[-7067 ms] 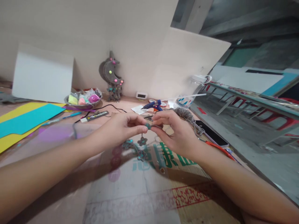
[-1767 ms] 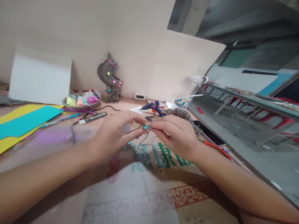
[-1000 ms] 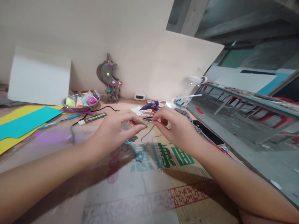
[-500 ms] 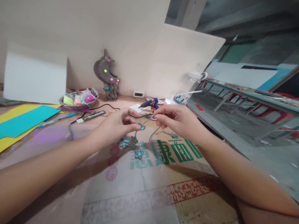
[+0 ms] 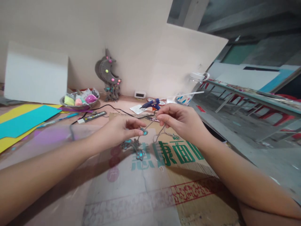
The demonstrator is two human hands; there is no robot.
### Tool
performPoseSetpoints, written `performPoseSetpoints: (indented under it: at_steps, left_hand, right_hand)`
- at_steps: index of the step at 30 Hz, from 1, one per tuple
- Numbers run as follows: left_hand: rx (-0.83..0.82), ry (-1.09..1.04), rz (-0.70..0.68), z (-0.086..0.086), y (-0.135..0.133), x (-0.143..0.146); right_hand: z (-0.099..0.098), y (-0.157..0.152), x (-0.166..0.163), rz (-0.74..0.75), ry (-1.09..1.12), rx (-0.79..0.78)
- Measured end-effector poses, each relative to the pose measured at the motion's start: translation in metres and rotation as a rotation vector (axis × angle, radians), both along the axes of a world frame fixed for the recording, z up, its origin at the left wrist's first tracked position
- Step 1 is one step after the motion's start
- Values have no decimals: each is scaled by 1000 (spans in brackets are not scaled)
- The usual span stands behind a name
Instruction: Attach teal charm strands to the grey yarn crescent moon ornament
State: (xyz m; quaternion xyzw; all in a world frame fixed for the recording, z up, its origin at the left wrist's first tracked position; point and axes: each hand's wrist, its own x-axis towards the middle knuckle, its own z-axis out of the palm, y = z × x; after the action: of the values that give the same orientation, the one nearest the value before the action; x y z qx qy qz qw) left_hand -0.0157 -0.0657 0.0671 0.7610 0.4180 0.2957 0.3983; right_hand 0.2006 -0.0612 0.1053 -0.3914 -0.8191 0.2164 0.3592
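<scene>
Between finger and thumb, my left hand [image 5: 128, 128] pinches a small grey and turquoise flower charm [image 5: 144, 131]. More flower charms [image 5: 140, 155] of the same kind hang below it on grey cord, just over the cardboard. My right hand [image 5: 177, 117] is closed in a pinch on the grey cord [image 5: 150, 124], which runs up from the charm. A loose loop and tail of that cord droop beneath my right fingers. Both hands are held above the printed cardboard [image 5: 195, 185], which is partly covered by a translucent sheet [image 5: 131, 194].
Behind my hands lie a blue glue gun [image 5: 150, 104] with a black cable and a small white clock [image 5: 140, 94]. A grey moon ornament [image 5: 107, 70] leans on the wall. At left are a bowl of clay packs [image 5: 81, 105], a cutter knife [image 5: 92, 117] and coloured sheets [image 5: 30, 121].
My left hand has moved slightly down with the charm, and its fingers have drawn closer together. The hanging charms have swung a little; my right hand is nearly still.
</scene>
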Motion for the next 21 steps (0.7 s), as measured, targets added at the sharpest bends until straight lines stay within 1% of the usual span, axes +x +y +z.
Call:
performPoseSetpoints:
  at_steps: [2,5,7,10,15,18,21]
  left_hand:
    - [73,41,-23,2,0,-1]
    - [219,63,15,6,-2,-3]
    - [268,41,34,8,-4,-2]
    - [296,6,31,7,-7,1]
    - [274,6,20,3,-9,3]
    - [284,31,22,8,-8,-1]
    - [310,48,117,14,2,-9]
  right_hand:
    - [-1,0,0,9,-40,32]
    - [-4,-2,-2,41,-88,82]
    - [-8,-5,-5,65,-117,108]
    - [-12,-9,-9,91,-137,135]
    - [-15,-14,-11,126,-134,196]
    - [-8,-15,-10,87,-98,188]
    - [4,-19,-6,30,4,174]
